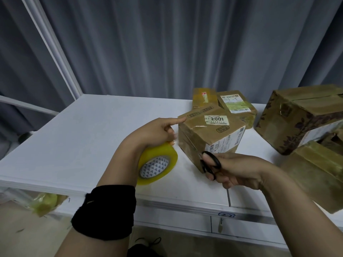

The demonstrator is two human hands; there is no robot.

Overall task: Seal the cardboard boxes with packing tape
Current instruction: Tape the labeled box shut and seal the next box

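On the white table [92, 136], with the left hand [156, 130] gripping the packing tape roll [157, 164], forefinger touching the 2001-labelled box [209, 134], and the right hand [239, 169] gripping the scissors [209, 162] at its near side, I advise: keep the tape taut, cut close to the cardboard.

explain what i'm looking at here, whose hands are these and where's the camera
There is no machine here: these are a person's two bare hands, seen from one camera worn on the head, looking forward and down. The left hand holds a yellow roll of tape, its forefinger stretched out to the top corner of a cardboard box. The right hand grips black scissors, whose blades point along that box's near side. The box stands on a white table, with more taped boxes behind and to the right. A grey curtain hangs at the back.
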